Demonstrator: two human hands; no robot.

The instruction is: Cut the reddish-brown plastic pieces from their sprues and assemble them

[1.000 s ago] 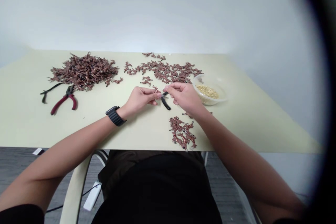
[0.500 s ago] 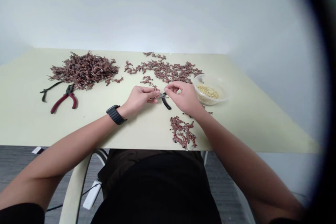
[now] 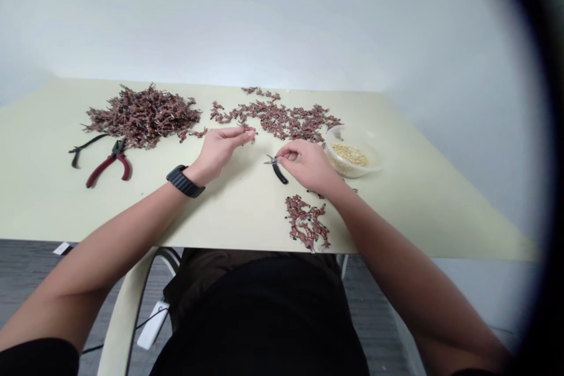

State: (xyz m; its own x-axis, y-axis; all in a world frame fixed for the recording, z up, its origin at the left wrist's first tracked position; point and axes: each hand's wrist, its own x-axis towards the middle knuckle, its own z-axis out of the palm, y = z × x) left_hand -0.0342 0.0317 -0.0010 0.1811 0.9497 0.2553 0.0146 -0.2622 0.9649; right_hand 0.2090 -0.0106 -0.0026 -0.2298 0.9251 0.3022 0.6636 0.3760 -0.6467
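Left hand (image 3: pixel 219 150) pinches nearly shut, its hold too small to tell; right hand (image 3: pixel 311 165) grips small black-handled pliers (image 3: pixel 277 169). One clear plastic bowl (image 3: pixel 372 155) holds pale grains (image 3: pixel 350 154); one pair of red-handled pliers (image 3: pixel 108 167) lies well apart.

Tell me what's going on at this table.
A person is working with both hands. The right hand holds small black-handled pliers near their head, beside a clear plastic bowl of pale grains. The left hand is raised toward scattered reddish-brown pieces. A large heap of them lies beyond red-handled pliers.
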